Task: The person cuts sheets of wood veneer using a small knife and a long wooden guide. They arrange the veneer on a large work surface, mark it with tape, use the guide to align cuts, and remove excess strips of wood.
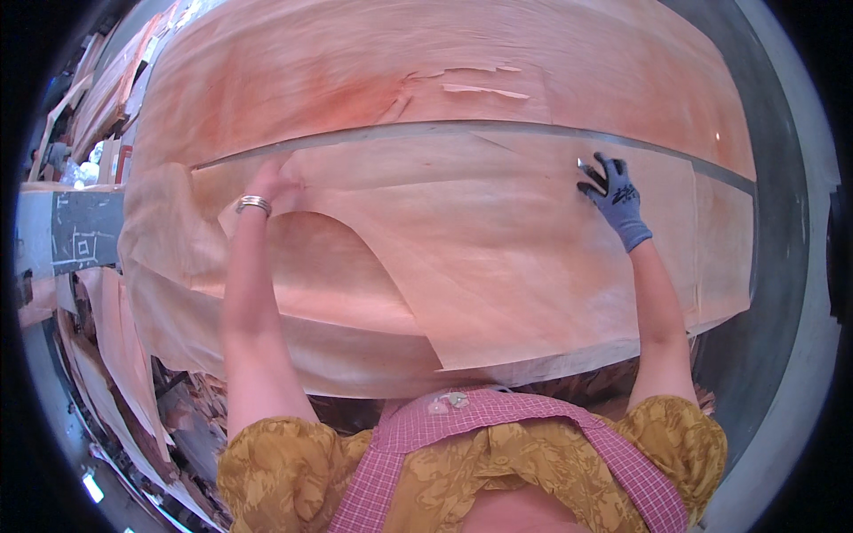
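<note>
A thin, pinkish-tan wood veneer sheet lies before me over other veneer layers. Its left part is raised, and the free edge curves down toward my body. My bare left hand, with a metal bracelet at the wrist, pinches this sheet near its far left corner; the fingertips are blurred. My right hand wears a blue-grey glove with black on the fingers. Its fingers are curled just above the sheet's far right part, around a small shiny metal piece whose kind is too small to make out.
Beyond a narrow dark gap lies another veneer sheet, torn in its middle. Veneer scraps are heaped low at the left, with stacked sheets at the far left. A grey floor strip runs along the right.
</note>
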Demonstrator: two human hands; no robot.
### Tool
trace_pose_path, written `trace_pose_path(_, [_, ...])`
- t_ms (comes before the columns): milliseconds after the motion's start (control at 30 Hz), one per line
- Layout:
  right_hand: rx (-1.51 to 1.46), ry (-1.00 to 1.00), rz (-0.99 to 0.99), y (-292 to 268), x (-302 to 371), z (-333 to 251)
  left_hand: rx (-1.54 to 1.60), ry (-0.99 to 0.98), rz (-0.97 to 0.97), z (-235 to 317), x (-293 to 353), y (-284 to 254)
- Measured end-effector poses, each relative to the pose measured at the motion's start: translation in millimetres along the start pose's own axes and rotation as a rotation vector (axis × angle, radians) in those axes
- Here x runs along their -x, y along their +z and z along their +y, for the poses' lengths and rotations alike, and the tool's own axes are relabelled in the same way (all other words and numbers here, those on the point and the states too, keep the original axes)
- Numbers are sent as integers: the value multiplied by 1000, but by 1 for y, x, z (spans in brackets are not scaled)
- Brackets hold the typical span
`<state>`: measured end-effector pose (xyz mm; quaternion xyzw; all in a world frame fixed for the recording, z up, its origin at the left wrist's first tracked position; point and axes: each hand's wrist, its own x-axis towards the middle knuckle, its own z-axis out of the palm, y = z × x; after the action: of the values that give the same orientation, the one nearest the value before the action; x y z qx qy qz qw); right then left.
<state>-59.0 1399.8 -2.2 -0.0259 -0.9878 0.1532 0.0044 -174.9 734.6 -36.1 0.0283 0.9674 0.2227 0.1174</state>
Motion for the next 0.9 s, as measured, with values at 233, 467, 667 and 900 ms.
trace_pose_path(233, [-56, -48, 73, 12, 13, -2, -284, 249, 285, 127, 58, 79])
trace_pose_path(467, [-401, -561, 1, 42, -29, -186, -197, 50, 540, 73, 44, 100])
trace_pose_path(667, [127, -662, -278, 126, -66, -357, -187, 4, 581, 70, 34, 89])
trace_pose_path(900, [163, -451, -388, 160, -93, -425, -208, 18, 650, 66, 30, 87])
